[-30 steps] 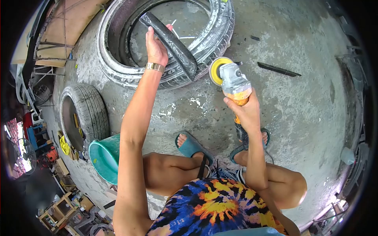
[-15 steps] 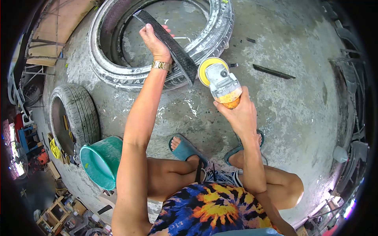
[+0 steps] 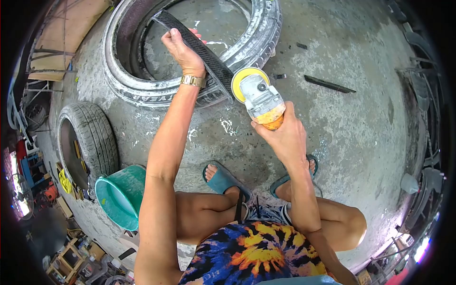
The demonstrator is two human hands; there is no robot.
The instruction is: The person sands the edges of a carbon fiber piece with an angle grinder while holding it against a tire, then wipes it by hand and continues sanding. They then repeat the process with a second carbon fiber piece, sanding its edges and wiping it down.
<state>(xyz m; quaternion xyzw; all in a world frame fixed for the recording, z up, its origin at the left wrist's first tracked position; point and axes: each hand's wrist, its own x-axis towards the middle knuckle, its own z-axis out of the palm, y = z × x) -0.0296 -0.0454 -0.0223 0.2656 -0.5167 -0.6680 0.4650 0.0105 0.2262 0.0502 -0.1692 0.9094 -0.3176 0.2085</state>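
Note:
My left hand (image 3: 184, 51) is closed around a long curved carbon-fibre panel (image 3: 199, 50) with a dark woven pattern, fingers showing past its far edge. The panel slants over a large tyre (image 3: 137, 92) lying flat on the floor. In my right hand (image 3: 287, 135) is an angle grinder (image 3: 260, 97) with a dusty grey head, an orange body and a yellow disc pad (image 3: 241, 81). The pad's left edge is right at the panel's lower right end. My fingers wrap the grinder's body, and most of its handle is hidden under my hand.
A second tyre (image 3: 97, 137) stands at the left, beside a green bucket (image 3: 135, 183). On the concrete floor (image 3: 351, 137) lie a dark strip (image 3: 330, 84) and small dark pieces (image 3: 280, 76). Assorted clutter lines the lower left and the right edge.
My right hand has brought the grinder left, so its pad is now up against the panel's end. The panel and my left hand have shifted slightly left in view.

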